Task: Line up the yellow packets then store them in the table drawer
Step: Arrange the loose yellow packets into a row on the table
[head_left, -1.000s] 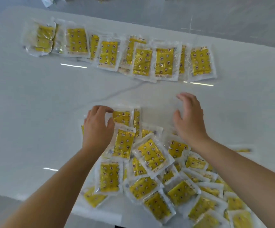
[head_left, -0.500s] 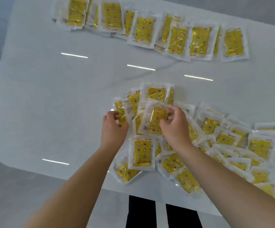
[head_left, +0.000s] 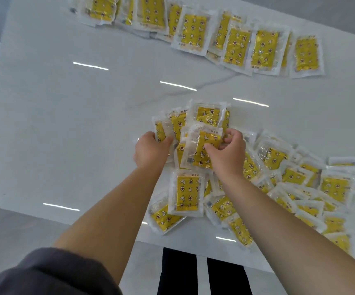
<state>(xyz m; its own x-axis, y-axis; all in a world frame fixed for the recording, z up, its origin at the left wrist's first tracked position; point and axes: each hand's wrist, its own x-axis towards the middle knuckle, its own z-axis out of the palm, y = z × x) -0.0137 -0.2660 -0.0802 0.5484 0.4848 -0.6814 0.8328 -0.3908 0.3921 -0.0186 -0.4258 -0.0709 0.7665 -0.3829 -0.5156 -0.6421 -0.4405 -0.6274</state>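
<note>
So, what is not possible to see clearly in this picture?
- Table drawer: not in the head view; only the white table top shows.
- Far row of yellow plastic packets: cut off by the top edge, so no count.
- Left hand: fingertips hidden behind its own back; grip unclear.
- Print on the yellow packet pinched by the right hand: too small.

Glossy white tabletop (head_left: 76, 135), grey vein (head_left: 219, 80) toward 12 o'clock, strip-light glints (head_left: 90, 66) scattered across. Grey floor (head_left: 12, 241) at 8 o'clock. Dark grey sleeve (head_left: 51, 273) at 7 o'clock. Black trouser legs (head_left: 178, 273) at 6 o'clock, below the near table edge.
</note>
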